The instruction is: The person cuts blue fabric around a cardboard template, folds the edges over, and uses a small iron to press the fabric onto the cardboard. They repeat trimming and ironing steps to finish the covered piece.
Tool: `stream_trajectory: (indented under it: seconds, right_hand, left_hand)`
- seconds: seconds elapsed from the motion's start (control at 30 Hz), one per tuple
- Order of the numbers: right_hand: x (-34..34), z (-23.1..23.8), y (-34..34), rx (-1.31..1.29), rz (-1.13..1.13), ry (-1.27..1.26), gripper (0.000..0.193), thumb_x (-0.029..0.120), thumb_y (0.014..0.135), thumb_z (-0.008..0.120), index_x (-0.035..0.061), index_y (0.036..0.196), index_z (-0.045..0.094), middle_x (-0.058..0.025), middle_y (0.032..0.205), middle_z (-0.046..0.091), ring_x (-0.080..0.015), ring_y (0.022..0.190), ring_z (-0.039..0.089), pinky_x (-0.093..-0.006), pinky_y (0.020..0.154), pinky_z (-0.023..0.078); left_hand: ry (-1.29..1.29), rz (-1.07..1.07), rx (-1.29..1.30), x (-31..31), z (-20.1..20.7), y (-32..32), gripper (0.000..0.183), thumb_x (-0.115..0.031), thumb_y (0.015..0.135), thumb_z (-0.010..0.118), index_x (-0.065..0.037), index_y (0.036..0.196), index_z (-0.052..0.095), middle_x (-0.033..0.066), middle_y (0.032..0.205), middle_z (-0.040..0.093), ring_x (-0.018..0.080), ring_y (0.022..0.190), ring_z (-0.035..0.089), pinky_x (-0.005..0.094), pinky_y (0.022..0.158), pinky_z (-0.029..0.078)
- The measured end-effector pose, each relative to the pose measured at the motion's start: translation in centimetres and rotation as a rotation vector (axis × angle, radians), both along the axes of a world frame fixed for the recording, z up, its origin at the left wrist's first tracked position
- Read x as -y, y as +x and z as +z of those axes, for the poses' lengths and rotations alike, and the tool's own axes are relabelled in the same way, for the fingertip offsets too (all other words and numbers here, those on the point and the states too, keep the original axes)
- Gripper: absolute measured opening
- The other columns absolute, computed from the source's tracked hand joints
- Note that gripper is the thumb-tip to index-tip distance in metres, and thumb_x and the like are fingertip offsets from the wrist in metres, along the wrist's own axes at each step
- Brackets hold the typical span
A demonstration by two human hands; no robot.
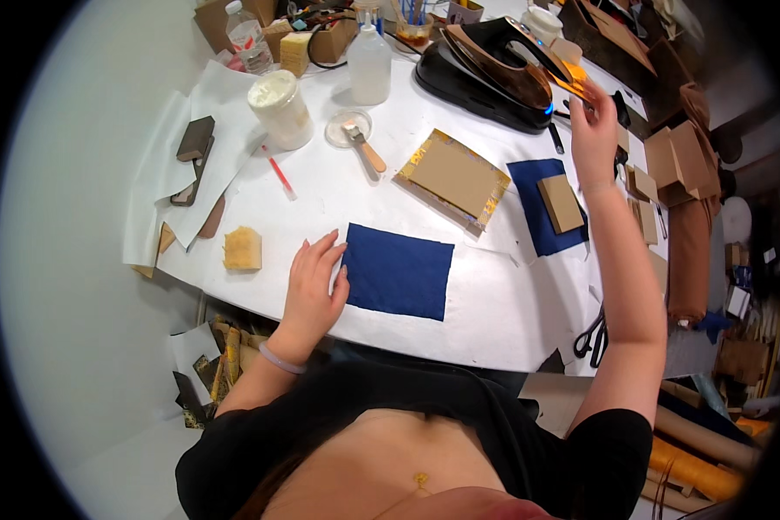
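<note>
Left hand [314,290] beside cloth [398,270] edge

A yellow sponge [243,249] lies at nine o'clock on the white table [485,321]. At eleven o'clock stand a white-lidded jar [281,108], a clear dish with a brush [352,130], and a white squeeze bottle [370,62]; a red pencil [278,172] lies just below the jar. A water bottle [248,36] stands at the far rim. A gold-edged board [453,178] sits near centre. At two o'clock a second blue cloth [537,208] carries a small cardboard block [561,203]. Black scissors [592,336] rest at four o'clock
</note>
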State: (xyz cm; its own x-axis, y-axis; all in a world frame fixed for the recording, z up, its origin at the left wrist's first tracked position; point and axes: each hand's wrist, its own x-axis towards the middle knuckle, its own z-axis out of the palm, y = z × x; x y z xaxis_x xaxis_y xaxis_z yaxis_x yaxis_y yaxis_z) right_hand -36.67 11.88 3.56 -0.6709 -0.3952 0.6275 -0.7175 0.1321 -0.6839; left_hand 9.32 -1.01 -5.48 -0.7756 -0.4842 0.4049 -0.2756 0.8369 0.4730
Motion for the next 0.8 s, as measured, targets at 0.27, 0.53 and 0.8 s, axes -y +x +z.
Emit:
stream_trajectory:
  seconds: [0.27,0.53,0.8]
  right_hand:
    - [11.3,3.4,-10.6,-0.228,0.029,0.765,0.093,0.064,0.074,0.086,-0.0019,0.135,0.061,-0.0236,0.127,0.069,-0.0333,0.114,0.068,-0.0392,0.099,0.053]
    - [13.2,4.5,-10.2,-0.185,-0.007,0.814,0.064,0.060,0.084,0.080,0.0012,0.109,0.071,-0.0148,0.094,0.073,-0.0263,0.083,0.066,-0.0369,0.079,0.053]
    - [9.0,11.1,-7.2,-0.222,0.072,0.597,0.053,0.052,0.091,0.078,0.0012,0.096,0.064,-0.0130,0.080,0.065,-0.0205,0.072,0.057,-0.0365,0.072,0.051]
  left_hand:
    - [0.025,0.012,-0.021,0.3,0.2,0.0,0.041,-0.001,0.087,0.066,-0.001,0.128,0.060,0.0183,0.139,0.059,0.0387,0.125,0.058,0.0569,0.113,0.041]
    - [0.034,0.032,-0.020,0.4,0.3,0.3,0.040,-0.002,0.089,0.066,-0.003,0.128,0.060,0.0168,0.139,0.059,0.0354,0.124,0.059,0.0558,0.114,0.042]
    - [0.069,0.076,-0.102,0.4,-0.2,0.8,0.035,-0.001,0.090,0.064,-0.002,0.125,0.062,0.0155,0.136,0.062,0.0350,0.113,0.063,0.0525,0.112,0.044]
